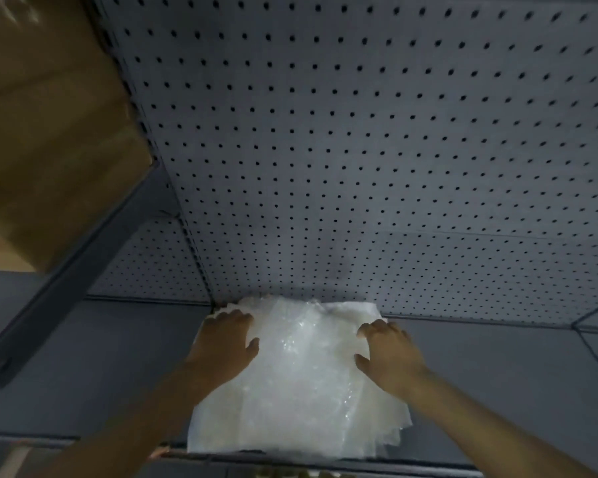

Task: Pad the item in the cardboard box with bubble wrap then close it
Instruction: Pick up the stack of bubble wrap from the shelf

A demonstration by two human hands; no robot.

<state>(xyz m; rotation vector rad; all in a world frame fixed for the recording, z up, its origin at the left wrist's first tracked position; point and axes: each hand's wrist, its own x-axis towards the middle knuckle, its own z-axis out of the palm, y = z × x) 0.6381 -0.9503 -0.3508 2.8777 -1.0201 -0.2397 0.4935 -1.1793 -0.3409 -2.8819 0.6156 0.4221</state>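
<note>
**Both hands resting on a stack of bubble wrap on a grey shelf**

You are looking down at a stack of bubble wrap (301, 367), white and glossy, lying on a grey shelf (497, 374) at about 6 o'clock in the view. A perforated grey back panel (359, 150) fills the field from 12 to 3 o'clock. A brown cardboard box (49, 115) sits blurred at 10 o'clock, well apart from the wrap; the item inside it is not visible.

Your left hand (227, 343) lies on the wrap's left edge, your right hand (390, 353) on its right edge. The fingers of both are spread and fairly flat, pressing on the top sheet rather than closed around it.

Expect the wrap to be very light, soft and floppy, with a slick plastic skin. The sheets look loosely stacked, their edges fanning at 5 o'clock, so several may lift together. Pinching one sheet by a side edge or corner seems the best hold; pressing flat will probably only slide it.
</note>
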